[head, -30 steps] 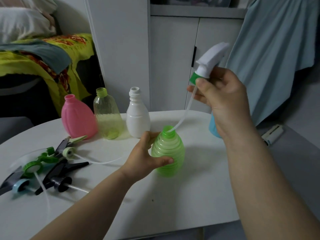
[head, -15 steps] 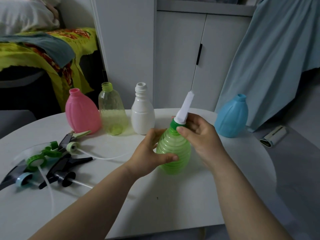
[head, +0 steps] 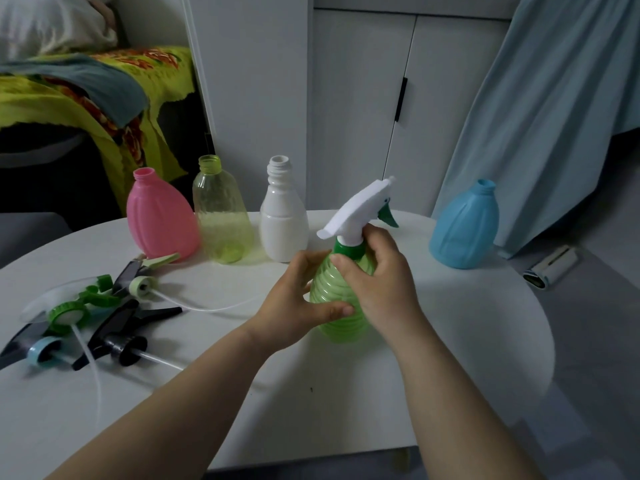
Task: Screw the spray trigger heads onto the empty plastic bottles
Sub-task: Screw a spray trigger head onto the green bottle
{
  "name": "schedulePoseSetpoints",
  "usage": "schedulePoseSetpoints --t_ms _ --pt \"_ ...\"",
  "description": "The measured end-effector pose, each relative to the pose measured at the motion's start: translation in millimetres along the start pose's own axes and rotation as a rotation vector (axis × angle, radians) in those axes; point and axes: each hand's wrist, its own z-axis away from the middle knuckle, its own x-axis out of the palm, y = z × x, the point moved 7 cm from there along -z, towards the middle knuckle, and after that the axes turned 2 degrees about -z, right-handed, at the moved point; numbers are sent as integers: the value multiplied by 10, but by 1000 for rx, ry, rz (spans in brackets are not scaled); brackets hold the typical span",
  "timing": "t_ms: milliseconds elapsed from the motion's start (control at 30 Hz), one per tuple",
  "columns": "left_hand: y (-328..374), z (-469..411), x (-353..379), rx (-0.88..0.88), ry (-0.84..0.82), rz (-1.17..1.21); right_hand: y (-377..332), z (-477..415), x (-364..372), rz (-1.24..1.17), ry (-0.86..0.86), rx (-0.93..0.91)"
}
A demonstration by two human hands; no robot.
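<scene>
While the left hand (head: 294, 306) wraps thumb and fingers round the belly of the green ribbed bottle (head: 341, 327), near the centre of the white table (head: 450, 341), the right hand (head: 377, 282) curls its fingers round the green collar (head: 346, 251) of a white trigger head (head: 356, 209) sitting on the bottle's neck. Head upright, nozzle pointing far-right. Collar threaded tight or only seated: cannot tell.

Progress, as judged: first bottle of five, fastening in hand, not confirmed done.

Left to do: four bottles, necks open, along the far edge. Pink bottle (head: 159, 220), clear yellow-green bottle (head: 221, 223) and white bottle (head: 284, 226) in a row, far left of centre; blue bottle (head: 464, 230) apart at far right.

Loose trigger heads (head: 104, 317): tangled heap at near left, dip tubes trailing. Count appears to be four, with collars pale green, bright green, light blue and black, though the overlap leaves this uncertain. Four heads for four open bottles would fit.

Totals: bottles five; heads five, one mounted.
</scene>
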Motion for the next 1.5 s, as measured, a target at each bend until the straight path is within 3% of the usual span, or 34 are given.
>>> schedulePoseSetpoints --t_ms 233,400,700,967,1300,1500 --pt "-6 -3 6 6 -15 22 -47 52 -35 -52 -184 -22" --pt "-8 -4 4 22 -2 26 17 47 -103 -43 -12 5" --pt "-31 -18 2 46 6 -15 16 27 -15 -44 69 -2" --pt "-49 -22 1 47 1 13 -50 23 -22 -23 -157 -50" --pt "-31 -17 3 40 8 -9 -14 7 -39 -64 76 -44" --pt "-25 -16 8 30 1 -4 -29 10 -11 -14 -50 -44"
